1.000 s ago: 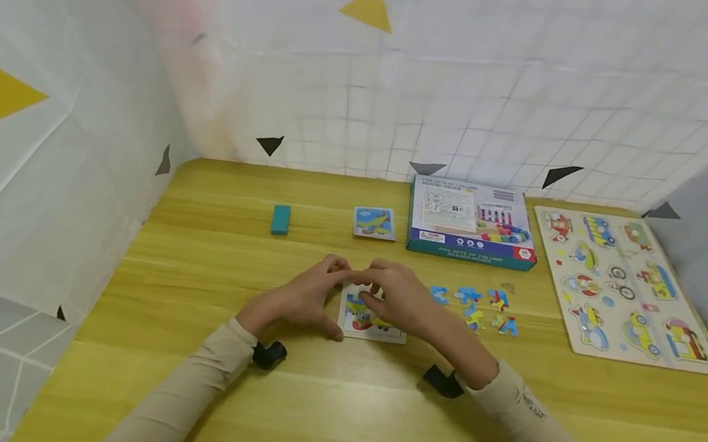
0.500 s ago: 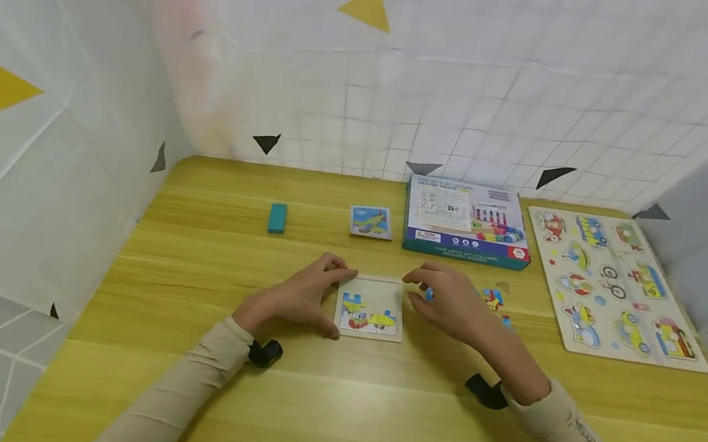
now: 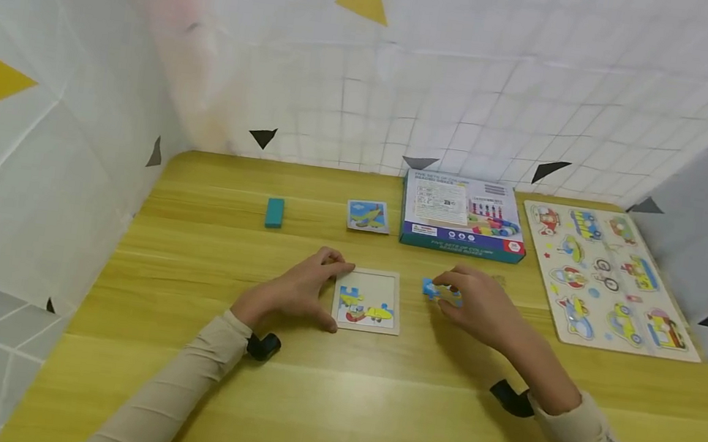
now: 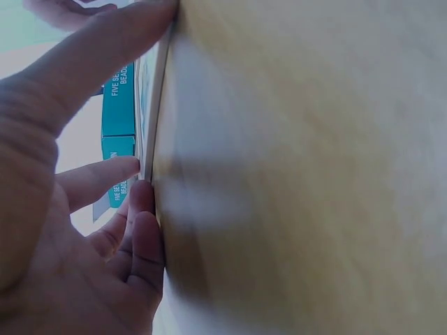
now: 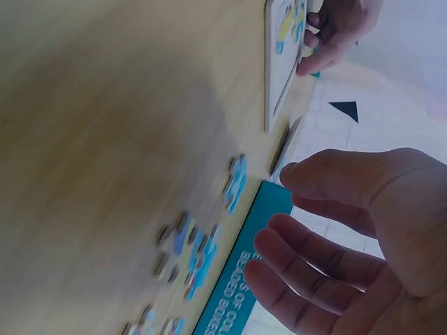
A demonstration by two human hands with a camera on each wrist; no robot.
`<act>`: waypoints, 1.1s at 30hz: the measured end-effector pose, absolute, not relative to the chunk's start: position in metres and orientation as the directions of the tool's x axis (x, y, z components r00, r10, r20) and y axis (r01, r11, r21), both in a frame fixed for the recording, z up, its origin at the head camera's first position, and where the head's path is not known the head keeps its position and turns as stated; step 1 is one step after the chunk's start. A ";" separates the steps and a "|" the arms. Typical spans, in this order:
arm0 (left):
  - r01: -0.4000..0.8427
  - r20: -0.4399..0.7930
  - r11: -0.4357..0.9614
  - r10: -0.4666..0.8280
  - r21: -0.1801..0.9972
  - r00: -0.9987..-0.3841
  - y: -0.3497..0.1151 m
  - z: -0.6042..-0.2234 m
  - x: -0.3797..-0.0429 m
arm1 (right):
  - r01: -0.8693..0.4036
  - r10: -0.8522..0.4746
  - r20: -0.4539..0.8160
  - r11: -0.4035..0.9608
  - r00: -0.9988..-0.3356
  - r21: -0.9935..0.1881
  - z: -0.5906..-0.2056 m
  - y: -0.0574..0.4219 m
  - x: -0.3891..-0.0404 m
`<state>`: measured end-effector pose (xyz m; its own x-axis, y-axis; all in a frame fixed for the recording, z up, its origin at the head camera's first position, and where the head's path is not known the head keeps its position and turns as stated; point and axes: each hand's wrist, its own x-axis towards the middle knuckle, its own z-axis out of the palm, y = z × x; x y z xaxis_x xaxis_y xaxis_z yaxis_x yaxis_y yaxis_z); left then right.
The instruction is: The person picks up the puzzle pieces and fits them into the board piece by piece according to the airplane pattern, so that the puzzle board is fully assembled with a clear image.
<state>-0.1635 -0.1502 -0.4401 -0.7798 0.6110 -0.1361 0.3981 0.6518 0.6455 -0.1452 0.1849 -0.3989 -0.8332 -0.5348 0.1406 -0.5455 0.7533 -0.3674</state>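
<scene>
My left hand (image 3: 295, 291) holds the left side of a small square wooden puzzle tray (image 3: 379, 283), thumb at the near corner and index finger at the far one. Blue and yellow jigsaw pieces (image 3: 379, 314) lie along the tray's lower part and left side, forming part of an airplane picture. In the left wrist view the thumb (image 4: 105, 49) lies along the tray's thin edge. My right hand (image 3: 483, 307) hovers above loose jigsaw pieces (image 5: 199, 258), fingers loosely bent and nothing between them. It hides most of those pieces in the head view.
Behind the tray lies a small airplane picture card (image 3: 368, 215), with a teal block (image 3: 274, 213) to its left. A flat beads box (image 3: 442, 202) stands at the back. On the right is a large wooden vehicle puzzle board (image 3: 593, 292). White walls enclose the table (image 3: 331, 410).
My right hand has moved from over the tray to the loose pieces on the right, uncovering the tray's inside. The left hand stays on the tray's edge.
</scene>
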 end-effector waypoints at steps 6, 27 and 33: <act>0.389 -0.150 0.657 0.609 0.646 -0.779 -0.150 -0.439 -0.164 | -0.528 -0.522 0.121 0.774 -0.845 -0.348 -0.399 0.198 -0.138; 0.407 -0.143 0.655 0.619 0.637 -0.772 -0.151 -0.441 -0.166 | -0.474 -0.477 0.069 0.826 -0.876 -0.304 -0.411 0.219 -0.133; 0.409 -0.142 0.655 0.620 0.635 -0.772 -0.151 -0.442 -0.166 | -0.459 -0.470 0.054 0.822 -0.881 -0.338 -0.415 0.220 -0.134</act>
<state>-0.1663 -0.1514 -0.4419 -0.7716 0.6200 -0.1424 0.4092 0.6551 0.6352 -0.1340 0.2198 -0.4149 -0.8810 -0.4700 0.0540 -0.4590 0.8218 -0.3376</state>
